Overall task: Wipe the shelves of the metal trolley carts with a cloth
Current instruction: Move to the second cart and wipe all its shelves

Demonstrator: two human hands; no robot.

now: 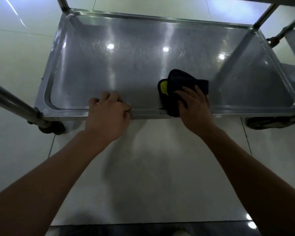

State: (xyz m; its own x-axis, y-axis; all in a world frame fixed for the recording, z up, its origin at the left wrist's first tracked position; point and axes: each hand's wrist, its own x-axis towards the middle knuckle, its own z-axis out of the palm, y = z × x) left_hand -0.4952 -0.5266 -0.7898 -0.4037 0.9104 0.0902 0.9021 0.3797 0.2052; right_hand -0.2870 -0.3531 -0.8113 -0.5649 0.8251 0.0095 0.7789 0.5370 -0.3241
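I see the low stainless-steel shelf (pixel 143 53) of the metal trolley cart below me, a shallow tray with a raised rim, standing on pale glossy floor tiles (pixel 160 159). My left hand (pixel 107 113) sits at the near rim of the shelf, left of centre, its fingers curled over the rim's edge and gripping it. My right hand (pixel 194 106) is further right along the same near edge, fingers spread fairly flat and pressing down on the dark navy cloth with a yellow patch (pixel 182 82). The cloth lies crumpled on the shelf surface near the rim, its near end draped over the rim just left of my right hand. A round steel upright (pixel 12 101) rises at the near left corner above a caster wheel (pixel 51 128); another dark wheel (pixel 262 123) shows under the near right corner.
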